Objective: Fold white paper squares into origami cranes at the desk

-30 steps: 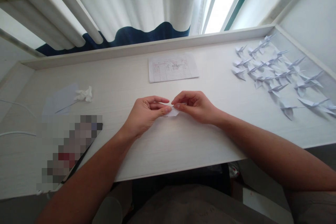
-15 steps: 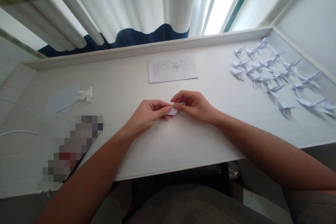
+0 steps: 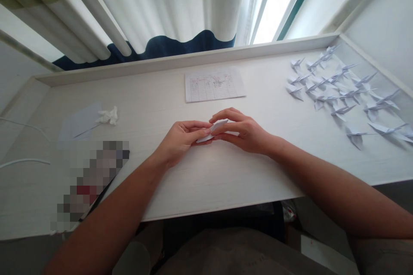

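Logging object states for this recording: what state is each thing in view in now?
Small folded paper: folded, held tilted
Left hand: pinching that paper
Right hand: fingers on that paper, grip unclear
Paper birds: folded, grouped together
Printed form: lying flat, partly filled in
Tissue: crumpled
Curtain: hanging, leaving a bright gap

Paper (image 3: 217, 126) between fingers (image 3: 232, 126), cranes (image 3: 349, 93) to right
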Demonstrator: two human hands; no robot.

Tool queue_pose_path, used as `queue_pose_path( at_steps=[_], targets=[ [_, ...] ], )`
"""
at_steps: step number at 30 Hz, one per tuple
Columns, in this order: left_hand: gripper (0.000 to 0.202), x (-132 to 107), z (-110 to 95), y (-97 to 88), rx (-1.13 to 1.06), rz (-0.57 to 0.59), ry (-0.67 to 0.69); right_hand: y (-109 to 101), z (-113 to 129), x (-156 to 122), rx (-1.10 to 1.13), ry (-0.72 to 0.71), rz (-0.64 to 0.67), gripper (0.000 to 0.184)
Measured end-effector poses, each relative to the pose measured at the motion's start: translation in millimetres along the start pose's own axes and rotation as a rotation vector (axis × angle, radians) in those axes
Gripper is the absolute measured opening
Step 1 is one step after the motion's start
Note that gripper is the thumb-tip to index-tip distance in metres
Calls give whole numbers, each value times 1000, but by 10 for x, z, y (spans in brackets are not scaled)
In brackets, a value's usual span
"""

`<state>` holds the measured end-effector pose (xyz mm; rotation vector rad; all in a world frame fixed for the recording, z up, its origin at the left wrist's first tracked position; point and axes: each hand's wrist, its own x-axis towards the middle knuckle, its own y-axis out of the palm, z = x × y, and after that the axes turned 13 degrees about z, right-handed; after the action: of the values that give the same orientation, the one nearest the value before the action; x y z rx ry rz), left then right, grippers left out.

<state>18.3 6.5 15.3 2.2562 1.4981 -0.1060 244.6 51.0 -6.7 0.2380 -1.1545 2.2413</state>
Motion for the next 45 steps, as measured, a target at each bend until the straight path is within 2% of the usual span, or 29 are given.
queue_pose_path(
  at_steps=[3,9,16,21,28,45],
  targets=[
    [30,-14,8,-1,61,25,5,-7,7,-3,50,54,-14,6],
    [32,-41,-5,17,174,35,-14,-31,-12,-22,82,79,61,7],
    [31,-55,2,36,246,-4,58,-10,36,9,179,153,15,9],
    [38,-53,3,38,206,27,50,-6,95,29,301,279,-47,22],
    [35,-43,-29,34,136,66,14,7,144,52,600,403,-80,28],
    [32,-48,-21,30,109,55,2,57,177,84,754,457,-165,32]
  ],
)
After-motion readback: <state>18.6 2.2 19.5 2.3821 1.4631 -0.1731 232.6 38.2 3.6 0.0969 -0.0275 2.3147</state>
